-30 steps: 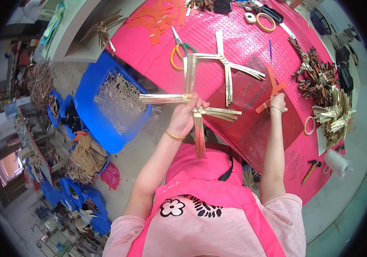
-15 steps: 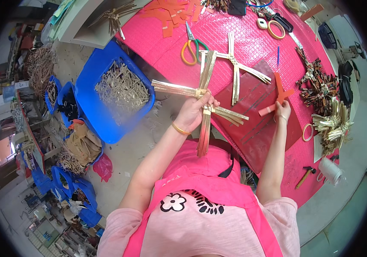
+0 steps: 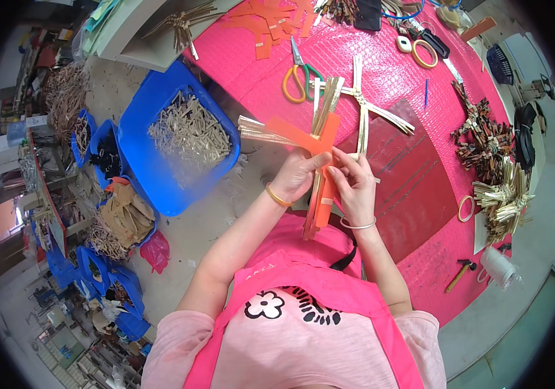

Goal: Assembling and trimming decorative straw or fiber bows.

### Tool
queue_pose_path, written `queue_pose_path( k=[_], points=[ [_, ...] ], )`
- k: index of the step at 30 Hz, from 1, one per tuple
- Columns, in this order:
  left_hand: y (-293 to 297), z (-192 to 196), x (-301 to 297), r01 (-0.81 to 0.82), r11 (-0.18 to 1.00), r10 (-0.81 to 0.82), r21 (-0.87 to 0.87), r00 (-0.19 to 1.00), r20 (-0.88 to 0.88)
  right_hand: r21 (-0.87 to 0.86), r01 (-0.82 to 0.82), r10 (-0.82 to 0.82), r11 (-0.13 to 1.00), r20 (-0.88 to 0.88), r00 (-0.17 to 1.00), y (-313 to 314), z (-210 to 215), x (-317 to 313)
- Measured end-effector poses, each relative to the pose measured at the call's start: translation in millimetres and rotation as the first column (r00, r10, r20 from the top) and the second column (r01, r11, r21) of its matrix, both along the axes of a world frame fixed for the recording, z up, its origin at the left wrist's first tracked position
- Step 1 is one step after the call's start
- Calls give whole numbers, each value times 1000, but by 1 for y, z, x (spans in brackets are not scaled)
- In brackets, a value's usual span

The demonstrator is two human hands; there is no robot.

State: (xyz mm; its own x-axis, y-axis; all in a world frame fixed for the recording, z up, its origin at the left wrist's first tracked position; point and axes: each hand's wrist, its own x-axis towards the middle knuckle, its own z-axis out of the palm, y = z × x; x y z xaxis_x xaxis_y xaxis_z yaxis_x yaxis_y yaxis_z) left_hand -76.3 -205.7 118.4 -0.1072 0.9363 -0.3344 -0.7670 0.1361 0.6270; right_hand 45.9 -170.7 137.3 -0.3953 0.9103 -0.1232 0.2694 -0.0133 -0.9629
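Observation:
My left hand point(image 3: 295, 175) grips a cross-shaped bundle of woven gold strips point(image 3: 259, 131), its thumb pressing on an orange cross-shaped flat piece point(image 3: 323, 212) laid over the bundle. Gold strip ends stick out past the orange piece at the left, top and bottom. My right hand point(image 3: 356, 188) has its fingers pinched at the orange piece's edge near the crossing; the exact contact is partly hidden. Just beyond, another gold strip cross point(image 3: 358, 97) lies on the pink table cover point(image 3: 251, 87). Scissors with orange and green handles point(image 3: 299, 81) rest beside it.
A dark red mat point(image 3: 413, 194) lies on the table to the right. Dark strip bundles point(image 3: 485, 133), gold bundles point(image 3: 506, 194), a hammer point(image 3: 461, 275) and tape rolls point(image 3: 425, 54) sit around it. On the left stands a blue bin point(image 3: 136, 139) of gold offcuts.
My right hand has brought the orange piece leftward from above the mat onto the gold bundle in my left hand. My left thumb now presses on it.

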Motion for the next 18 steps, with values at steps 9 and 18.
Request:
queue_pose_path(
  k=[9,18],
  points=[
    [-7,1,-2,-221,973,222,-67,975,4,206,-97,70,974,135,988,-5,-2,-20],
    [-20,15,-9,-207,978,205,-4,965,166,-60,-478,481,876,158,862,16,5,-20]
  ],
)
